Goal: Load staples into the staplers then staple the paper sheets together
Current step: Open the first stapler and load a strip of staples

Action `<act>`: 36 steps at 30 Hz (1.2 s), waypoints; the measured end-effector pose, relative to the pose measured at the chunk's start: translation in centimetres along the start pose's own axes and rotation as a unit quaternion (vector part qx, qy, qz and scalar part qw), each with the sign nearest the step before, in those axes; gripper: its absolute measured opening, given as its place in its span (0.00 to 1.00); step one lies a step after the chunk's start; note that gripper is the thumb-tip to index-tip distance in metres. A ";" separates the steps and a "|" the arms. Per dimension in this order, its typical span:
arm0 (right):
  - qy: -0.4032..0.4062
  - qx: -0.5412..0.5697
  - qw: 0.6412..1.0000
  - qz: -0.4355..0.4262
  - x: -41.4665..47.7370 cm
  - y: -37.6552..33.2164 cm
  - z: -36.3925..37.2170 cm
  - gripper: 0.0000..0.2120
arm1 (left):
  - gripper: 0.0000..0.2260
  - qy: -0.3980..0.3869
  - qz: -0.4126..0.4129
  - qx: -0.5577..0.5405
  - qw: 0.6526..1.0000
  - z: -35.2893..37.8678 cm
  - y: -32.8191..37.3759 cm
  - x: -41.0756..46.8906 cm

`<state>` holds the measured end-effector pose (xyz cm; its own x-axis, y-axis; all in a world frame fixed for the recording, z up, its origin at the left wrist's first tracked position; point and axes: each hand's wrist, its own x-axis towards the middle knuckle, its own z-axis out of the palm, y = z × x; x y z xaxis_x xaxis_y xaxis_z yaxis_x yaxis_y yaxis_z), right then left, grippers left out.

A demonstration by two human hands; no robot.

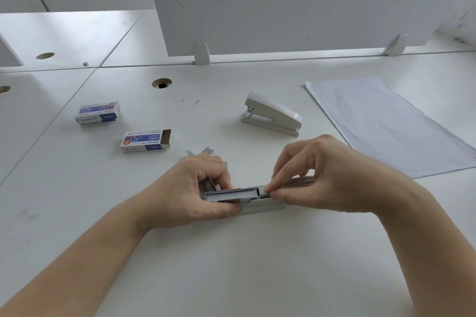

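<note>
Open stapler gripped at both ends, mid-surface

Left hand (195, 188) curls round the front of the open stapler (265, 205), right hand (322, 175) pinches its rail further back, with a staple strip (226, 194) in the channel. The second stapler (273, 117) sits toward the far edge and the paper sheets (381, 123) along the right edge, both well apart. Staple boxes (145, 140) are off left, with a wide strip of surface (231, 265) nearest me
</note>
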<state>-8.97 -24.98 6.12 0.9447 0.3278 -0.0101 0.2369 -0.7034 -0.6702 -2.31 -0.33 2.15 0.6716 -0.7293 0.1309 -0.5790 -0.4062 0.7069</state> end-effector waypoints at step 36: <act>0.036 -0.031 0.997 0.065 0.5 -0.8 1.0 0.10 | 0.13 0.004 -0.008 -0.003 1.000 0.1 0.1 0.0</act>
<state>-8.90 -23.62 5.85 0.9815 0.1871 -0.0397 0.1226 -0.7749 -0.6201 -2.39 -0.39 2.14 0.6839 -0.7188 0.1249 -0.5651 -0.4138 0.7137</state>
